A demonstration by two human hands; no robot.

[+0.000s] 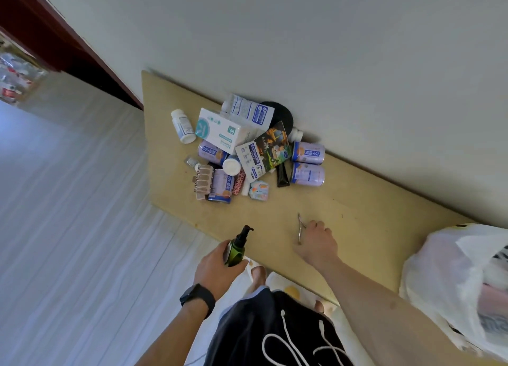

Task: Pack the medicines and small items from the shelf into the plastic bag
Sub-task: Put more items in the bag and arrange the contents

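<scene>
Left hand [217, 266] wraps green pump bottle [237, 248], off shelf's near edge. Right hand [316, 242] curled on metal clippers [299, 228] on tan shelf [371, 214]. Medicine pile [242, 151] far-left against white wall [302, 35]; plastic bag [450, 277] right.

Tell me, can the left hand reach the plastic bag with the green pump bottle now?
Probably not directly: the left hand grips the green pump bottle, but the right arm lies between it and the plastic bag at the shelf's right end.

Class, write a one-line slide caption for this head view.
Left hand grips green pump bottle; right hand lifts metal clippers.
</scene>
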